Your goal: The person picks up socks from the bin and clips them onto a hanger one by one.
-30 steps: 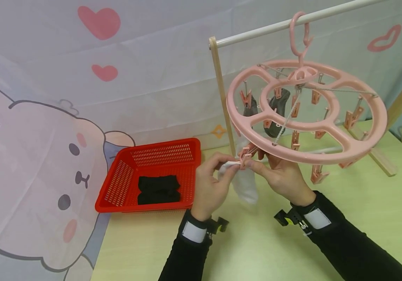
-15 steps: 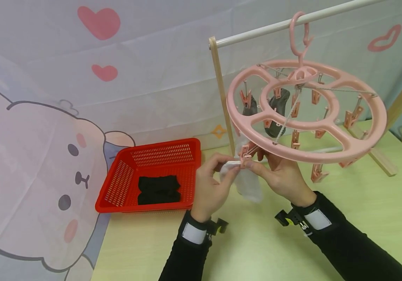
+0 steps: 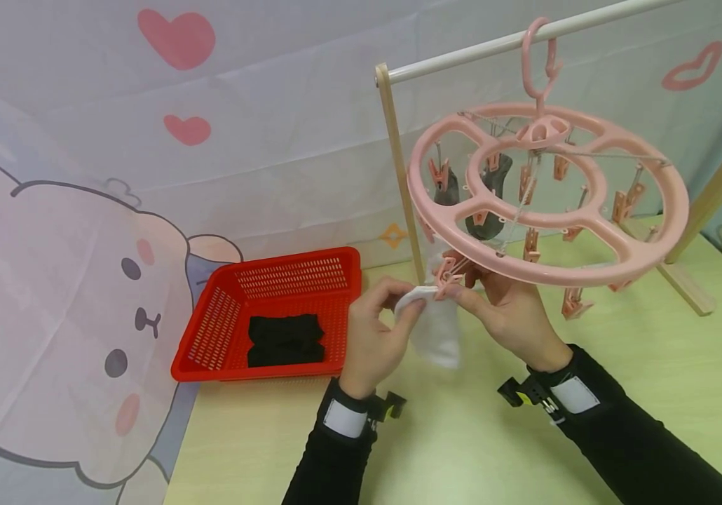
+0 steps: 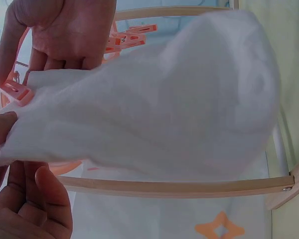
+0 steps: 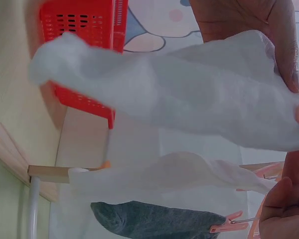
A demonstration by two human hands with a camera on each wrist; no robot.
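Observation:
In the head view, my left hand [image 3: 373,340] pinches the cuff of a white sock [image 3: 438,337], whose foot hangs below. My right hand [image 3: 512,319] pinches a pink clothespin [image 3: 446,275] at that cuff, under the near left rim of a round pink drying hanger [image 3: 550,272]. In the left wrist view, the clothespin [image 4: 17,93] lies against the sock's [image 4: 164,104] cuff; whether its jaws fully grip the cloth cannot be told. Behind it, the right wrist view shows another white sock [image 5: 179,177] and a dark grey sock [image 5: 154,219] held by a clothespin.
The hanger hooks over a white rod [image 3: 474,50] on a wooden stand [image 3: 397,161]. Several other clothespins [image 3: 575,303] dangle from it. A red basket [image 3: 266,263] at left holds folded black cloth [image 3: 285,340]. Another dark sock [image 3: 446,189] hangs at the far left of the hanger.
The hanger has tipped and shifted slightly. Both hands remain at the cuff, and more of the cuff's edge shows beside the clothespin. The sock's foot has swung a little.

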